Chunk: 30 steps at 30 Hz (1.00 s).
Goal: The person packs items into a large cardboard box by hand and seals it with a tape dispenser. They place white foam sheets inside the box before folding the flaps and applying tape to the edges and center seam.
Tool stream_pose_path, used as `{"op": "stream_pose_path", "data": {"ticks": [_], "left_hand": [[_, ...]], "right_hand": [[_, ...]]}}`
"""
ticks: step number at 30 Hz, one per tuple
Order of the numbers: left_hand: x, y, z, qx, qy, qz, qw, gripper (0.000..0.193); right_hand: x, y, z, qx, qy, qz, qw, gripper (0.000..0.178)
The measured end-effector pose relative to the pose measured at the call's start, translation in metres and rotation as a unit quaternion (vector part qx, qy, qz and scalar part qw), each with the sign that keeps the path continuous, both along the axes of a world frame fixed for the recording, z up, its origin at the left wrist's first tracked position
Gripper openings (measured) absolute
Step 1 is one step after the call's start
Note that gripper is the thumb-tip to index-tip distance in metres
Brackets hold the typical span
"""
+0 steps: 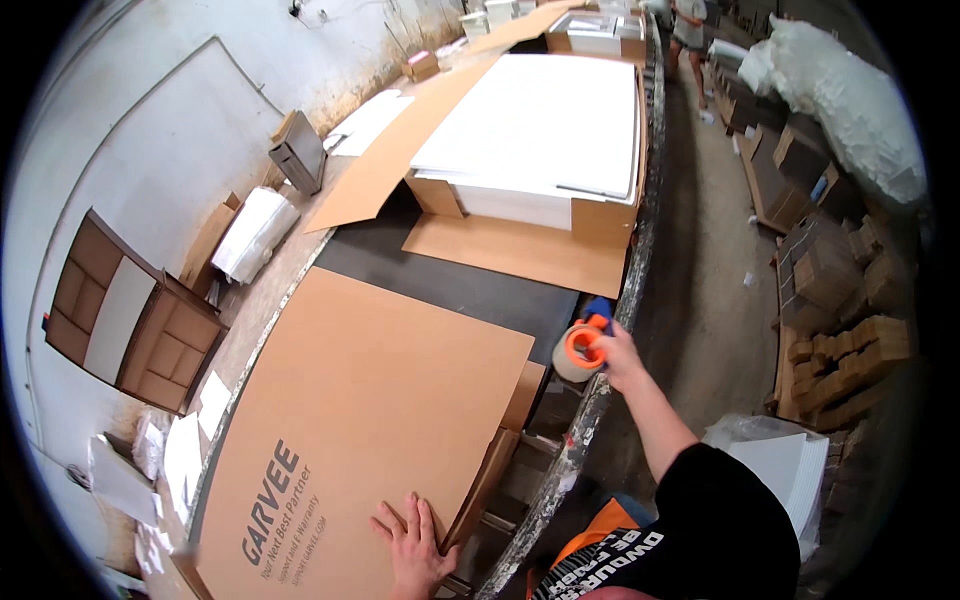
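Note:
My left hand lies flat with spread fingers on the top of a large brown cardboard box, near its right edge. In my right hand is a tape dispenser, orange and blue with a wide roll of tape, held over the conveyor's right rail beyond the box's far right corner. The dispenser is apart from the cardboard. Dark printing marks the near part of the box top. Farther along the dark conveyor belt sits an open carton filled with white foam sheets, its flaps folded outward.
A worn metal rail edges the conveyor on the right. Beyond the aisle stand pallets of cardboard pieces and a large bundle wrapped in white plastic. Brown panels lean against the left wall. A person stands far down the aisle.

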State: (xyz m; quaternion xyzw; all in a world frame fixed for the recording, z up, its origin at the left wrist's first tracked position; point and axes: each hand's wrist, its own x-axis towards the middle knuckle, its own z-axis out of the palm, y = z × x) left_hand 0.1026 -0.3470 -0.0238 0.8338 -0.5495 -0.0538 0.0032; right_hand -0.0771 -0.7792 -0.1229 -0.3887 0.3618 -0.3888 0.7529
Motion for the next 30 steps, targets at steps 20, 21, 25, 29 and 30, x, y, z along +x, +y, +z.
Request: {"op": "stream_pose_path", "data": {"ticks": [20, 21, 25, 29, 30], "left_hand": [[-0.013, -0.008, 0.003, -0.044, -0.055, -0.008, 0.997, 0.090], [-0.012, -0.006, 0.009, -0.059, -0.053, -0.011, 0.997, 0.088], [0.013, -0.006, -0.045, -0.108, -0.044, -0.033, 0.993, 0.085], [-0.003, 0.032, -0.005, -0.096, -0.071, 0.003, 0.993, 0.087], [-0.015, 0.046, 0.025, -0.072, -0.044, 0.032, 0.996, 0.090]], "right_hand": [[0.041, 0.224, 0.157, -0.667, 0.459, 0.396, 0.433, 0.027], [0.048, 0.229, 0.148, -0.703, 0.457, 0.404, 0.366, 0.027], [0.063, 0.224, 0.029, -0.647, 0.506, 0.494, 0.285, 0.022], [0.020, 0.296, 0.057, -0.597, 0.515, 0.409, 0.459, 0.056], [0.001, 0.311, 0.060, -0.592, 0.504, 0.382, 0.499, 0.057]]}}
